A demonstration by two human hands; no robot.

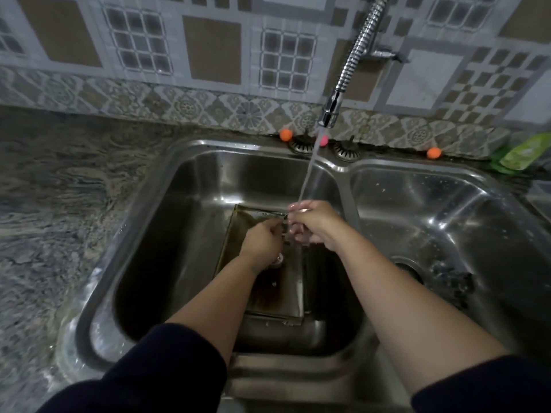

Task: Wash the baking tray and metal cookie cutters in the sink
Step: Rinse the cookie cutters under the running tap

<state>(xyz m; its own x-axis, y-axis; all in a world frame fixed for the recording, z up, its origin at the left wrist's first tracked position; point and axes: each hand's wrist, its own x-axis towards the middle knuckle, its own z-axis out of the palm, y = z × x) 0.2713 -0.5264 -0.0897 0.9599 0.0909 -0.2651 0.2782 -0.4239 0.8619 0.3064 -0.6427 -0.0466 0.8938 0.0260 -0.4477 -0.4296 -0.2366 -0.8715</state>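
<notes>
A dark rectangular baking tray [277,296] lies flat on the bottom of the left sink basin [179,234]. Above its far end, my left hand [262,239] and my right hand [310,222] both grip a small metal cookie cutter [286,226], mostly hidden between the fingers. Water runs from the flexible tap [331,111] onto my right hand. Another small metal piece [278,259] peeks out just below my left hand, over the tray.
The right basin [447,222] holds a drain [408,268] and dark scraps. A green bottle [521,153] lies at the back right. Two strainers [346,150] and small orange balls [285,134] sit on the sink's back rim. A stone counter [59,204] extends left.
</notes>
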